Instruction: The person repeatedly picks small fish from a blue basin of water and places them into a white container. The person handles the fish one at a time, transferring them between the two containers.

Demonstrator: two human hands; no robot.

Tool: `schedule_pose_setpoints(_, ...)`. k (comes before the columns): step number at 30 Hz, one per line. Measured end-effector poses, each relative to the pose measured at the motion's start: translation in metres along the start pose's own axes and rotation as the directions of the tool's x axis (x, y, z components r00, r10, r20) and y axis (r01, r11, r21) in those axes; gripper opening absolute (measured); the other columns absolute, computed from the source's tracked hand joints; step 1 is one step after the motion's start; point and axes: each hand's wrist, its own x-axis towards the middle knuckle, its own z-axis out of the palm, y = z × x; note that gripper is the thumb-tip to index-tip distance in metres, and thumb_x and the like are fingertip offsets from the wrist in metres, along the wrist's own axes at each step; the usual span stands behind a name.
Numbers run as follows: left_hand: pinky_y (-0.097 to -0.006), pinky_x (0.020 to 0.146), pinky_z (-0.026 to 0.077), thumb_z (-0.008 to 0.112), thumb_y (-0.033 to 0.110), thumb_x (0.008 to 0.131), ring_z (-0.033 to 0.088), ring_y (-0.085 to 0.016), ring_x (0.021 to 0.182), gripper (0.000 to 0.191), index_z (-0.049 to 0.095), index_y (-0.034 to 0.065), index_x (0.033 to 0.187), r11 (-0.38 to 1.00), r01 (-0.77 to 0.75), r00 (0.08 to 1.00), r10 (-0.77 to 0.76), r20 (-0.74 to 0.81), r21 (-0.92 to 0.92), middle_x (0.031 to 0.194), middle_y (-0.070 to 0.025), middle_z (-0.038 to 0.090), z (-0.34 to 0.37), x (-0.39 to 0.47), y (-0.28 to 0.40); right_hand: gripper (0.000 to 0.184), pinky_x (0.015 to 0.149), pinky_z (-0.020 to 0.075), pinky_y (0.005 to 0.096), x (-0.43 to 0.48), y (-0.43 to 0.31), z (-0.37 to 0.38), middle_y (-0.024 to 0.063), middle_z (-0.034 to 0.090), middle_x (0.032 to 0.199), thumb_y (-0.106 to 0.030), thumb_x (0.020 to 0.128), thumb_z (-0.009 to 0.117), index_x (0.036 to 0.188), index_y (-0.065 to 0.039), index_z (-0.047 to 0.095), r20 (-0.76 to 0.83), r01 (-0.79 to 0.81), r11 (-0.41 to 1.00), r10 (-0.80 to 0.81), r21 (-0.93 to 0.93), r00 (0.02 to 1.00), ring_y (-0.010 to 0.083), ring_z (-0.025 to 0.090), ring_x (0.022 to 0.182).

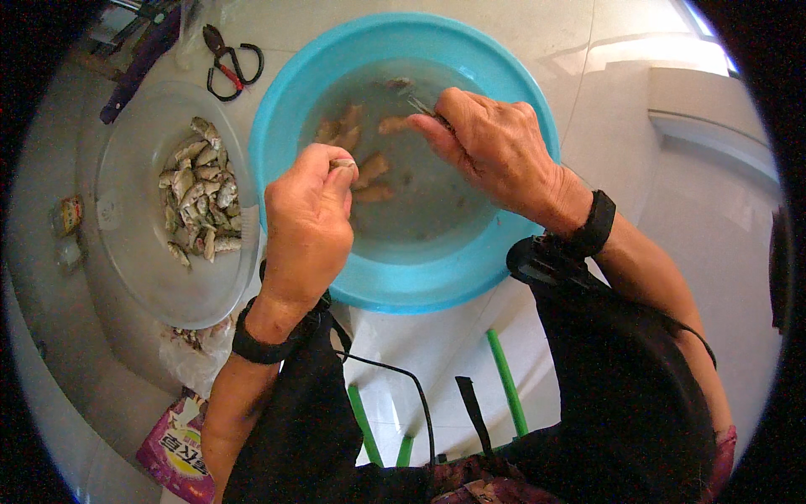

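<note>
A light-blue plastic basin (pixel 409 296) of cloudy water stands in front of me, with several brownish pieces (pixel 373 170) in the water. Over its left part, my left hand (pixel 312 217) pinches a small pale piece (pixel 342 164), perhaps of fish, between thumb and fingertips. My right hand (pixel 497 148) is closed over the basin's right part, gripping a small dark thing with thin pale spikes (pixel 420 106); the fingers mostly hide it, so its kind is unclear. Left of the basin, a translucent plastic bowl (pixel 135 277) holds many small cut fish (pixel 204 183).
Scissors with black handles (pixel 228 69) lie on the tiled floor above the bowl. A clear plastic bag (pixel 204 359) with scraps and a purple printed packet (pixel 179 450) are at lower left. Green bars (pixel 507 378) show between my legs. A pale raised ledge (pixel 699 101) is at right.
</note>
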Motion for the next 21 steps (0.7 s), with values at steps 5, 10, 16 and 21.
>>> schedule_pose_setpoints(5,-0.0255,0.047,0.035,0.052,0.012,0.093,0.043,-0.007,0.054,0.012,0.059,0.0032,0.088,0.994,-0.070,0.997,0.071,-0.014,0.078,0.060,0.0005,0.048,0.003,-0.001,-0.007,0.034,0.045,0.0443,0.0418,0.002,0.002,0.003,0.0114,0.057,0.062,-0.033,0.092,0.056,0.073,-0.007,0.046,-0.004,-0.031,0.999,0.031,0.018,1.000,0.0307,0.059,0.055)
schedule_pose_setpoints(10,-0.0364,0.052,0.040,0.055,0.006,0.088,0.052,-0.026,0.059,0.004,0.056,0.0027,0.089,0.998,-0.055,0.998,0.054,0.015,0.019,0.064,-0.0112,0.054,0.003,0.003,-0.010,0.032,0.043,0.0416,0.0420,0.008,0.000,0.006,0.0116,0.055,0.061,-0.031,0.091,0.059,0.074,-0.008,0.045,0.006,-0.061,0.997,0.061,0.054,0.998,0.0312,0.056,0.053)
schedule_pose_setpoints(16,-0.0478,0.058,0.044,0.056,0.001,0.084,0.059,-0.042,0.069,0.005,0.054,0.0015,0.089,0.994,-0.087,0.996,0.084,0.043,0.069,0.070,-0.0212,0.060,0.005,0.002,-0.008,0.030,0.042,0.0408,0.0405,0.010,-0.001,0.001,0.0110,0.054,0.060,-0.029,0.091,0.060,0.074,-0.008,0.046,0.022,-0.047,0.996,0.045,0.078,0.999,0.0299,0.055,0.051)
schedule_pose_setpoints(21,-0.0493,0.060,0.043,0.056,0.001,0.084,0.059,-0.043,0.070,0.006,0.054,0.0012,0.089,0.995,-0.082,0.996,0.080,0.033,0.057,0.070,-0.0216,0.060,0.012,0.000,-0.011,0.027,0.049,0.0402,0.0392,0.005,-0.002,0.000,0.0169,0.052,0.063,-0.018,0.093,0.058,0.074,-0.002,0.047,0.132,-0.157,0.983,0.143,0.097,0.981,0.0328,0.052,0.052)
